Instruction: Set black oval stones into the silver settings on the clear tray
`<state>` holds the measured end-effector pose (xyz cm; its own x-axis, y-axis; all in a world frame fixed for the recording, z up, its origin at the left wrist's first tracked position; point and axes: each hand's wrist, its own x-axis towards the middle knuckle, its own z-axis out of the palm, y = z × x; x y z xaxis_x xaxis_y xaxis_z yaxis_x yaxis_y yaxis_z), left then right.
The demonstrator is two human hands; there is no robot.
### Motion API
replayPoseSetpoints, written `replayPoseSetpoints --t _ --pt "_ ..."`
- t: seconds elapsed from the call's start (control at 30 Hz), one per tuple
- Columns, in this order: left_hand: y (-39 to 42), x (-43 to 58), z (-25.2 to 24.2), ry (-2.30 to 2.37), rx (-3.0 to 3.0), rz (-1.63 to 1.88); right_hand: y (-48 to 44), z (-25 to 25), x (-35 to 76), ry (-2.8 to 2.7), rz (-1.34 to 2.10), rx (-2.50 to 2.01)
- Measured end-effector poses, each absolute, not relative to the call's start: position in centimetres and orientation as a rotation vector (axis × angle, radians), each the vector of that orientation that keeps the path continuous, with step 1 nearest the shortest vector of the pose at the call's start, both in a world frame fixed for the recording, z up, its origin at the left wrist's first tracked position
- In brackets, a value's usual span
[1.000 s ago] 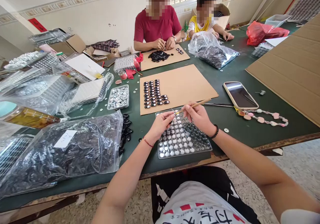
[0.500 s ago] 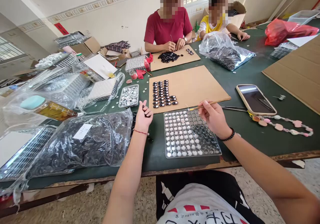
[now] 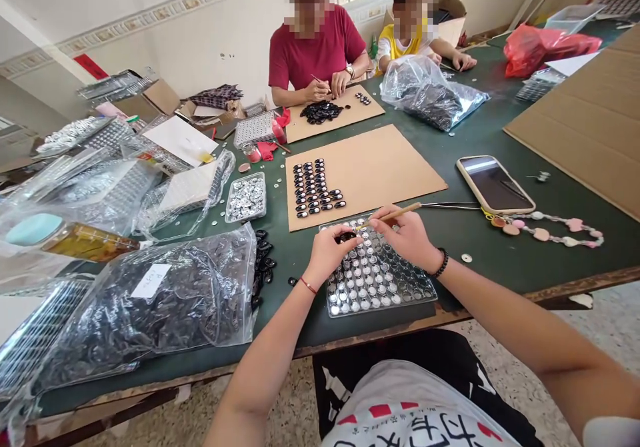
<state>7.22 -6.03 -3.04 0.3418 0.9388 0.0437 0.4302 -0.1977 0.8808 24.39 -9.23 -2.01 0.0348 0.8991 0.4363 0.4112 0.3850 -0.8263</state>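
Note:
My left hand [image 3: 331, 255] pinches a small glossy black oval piece [image 3: 345, 236] above the clear tray. In my right hand [image 3: 409, 237] is a thin wooden-handled brush [image 3: 401, 211], its tip at the black piece; whether they touch is too small to tell. Beneath both hands lies the clear plastic tray [image 3: 429, 294], with round white pieces in many of its cups and bare cups at its right side. Just beyond, black oval pieces with white centres [image 3: 313, 187] stand in rows on a cardboard sheet [image 3: 380, 167].
Left are a bag of black pieces [image 3: 195, 294], loose black pieces [image 3: 263, 260] and a box of silvery discs [image 3: 246, 197]. Tweezers [image 3: 450, 205] and a phone [image 3: 495, 184] with a beaded strap lie right. Two people sit opposite, one working at another cardboard sheet [image 3: 295, 130].
My left hand has moved right from beside the tray to over it, bringing the black piece to the brush tip. The right hand stays near the tray's far edge. The view has shifted slightly.

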Motion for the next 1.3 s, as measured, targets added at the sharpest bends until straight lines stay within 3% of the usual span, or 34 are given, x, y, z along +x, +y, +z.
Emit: replayPoseSetpoints --t 0.23,1.0,1.13,1.3 --pt "-5.6 7.2 -3.4 1.203 1.864 0.753 -9.7 -2.4 24.1 -1.868 0.289 -1.124" --pt "-6.1 7.3 -2.6 1.144 1.852 0.719 -9.5 -3.3 23.7 -1.987 0.204 -1.031" --pt "-6.5 7.4 -2.3 1.166 1.858 0.721 -9.5 -3.2 23.5 -1.839 0.398 -1.093" --pt "-6.9 7.7 -2.1 1.175 1.88 0.662 -8.4 -2.9 24.1 -1.245 1.14 -1.111"
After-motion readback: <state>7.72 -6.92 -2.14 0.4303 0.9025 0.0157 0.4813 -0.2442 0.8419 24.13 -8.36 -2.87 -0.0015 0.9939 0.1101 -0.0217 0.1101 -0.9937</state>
